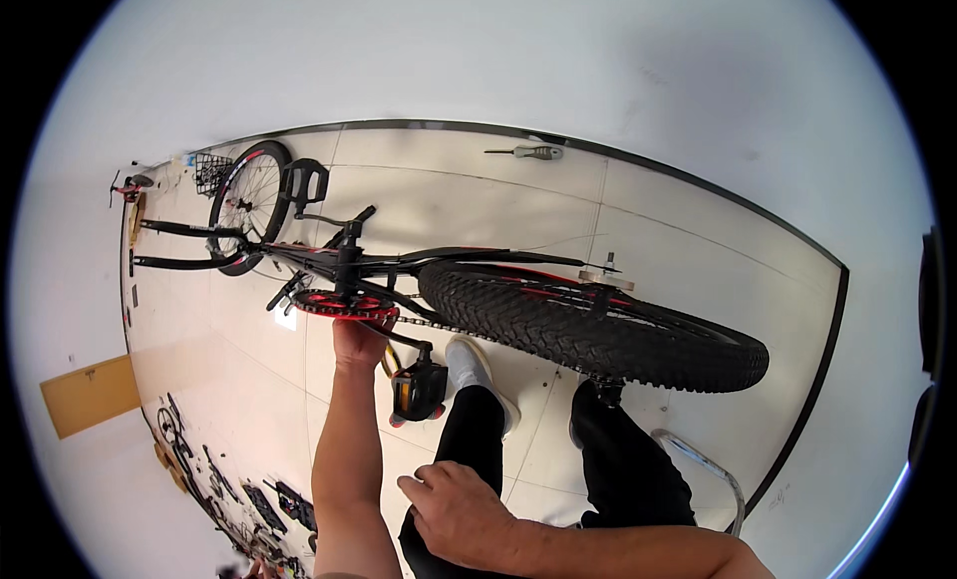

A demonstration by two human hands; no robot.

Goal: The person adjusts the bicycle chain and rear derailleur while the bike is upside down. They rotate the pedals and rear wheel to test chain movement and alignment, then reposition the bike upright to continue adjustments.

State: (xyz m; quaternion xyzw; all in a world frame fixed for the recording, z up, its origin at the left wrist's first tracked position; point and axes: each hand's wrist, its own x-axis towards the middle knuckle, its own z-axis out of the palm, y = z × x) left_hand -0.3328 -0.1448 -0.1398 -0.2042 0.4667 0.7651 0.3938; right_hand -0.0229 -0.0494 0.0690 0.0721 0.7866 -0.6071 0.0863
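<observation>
Left hand [359, 340] sits at the red chainring [325, 302] on the near side of the bicycle frame [347, 268], above tile floor [478, 195]. Judgement: steady the frame, fingertips clear of teeth and chain [431, 324]. Left fingers hidden behind chainring; can't tell grip. Right hand [457, 507] half-curled, palm hidden, contents unclear. Lower-left clutter [264, 509] too small to identify.

We have the bicycle [346, 265] across the floor [698, 250], its fork [184, 263] at left, rear wheel [588, 338] at right. A screwdriver [538, 152] lies beyond it, near the far wall [598, 61]; another wheel [247, 198] sits behind the fork.
</observation>
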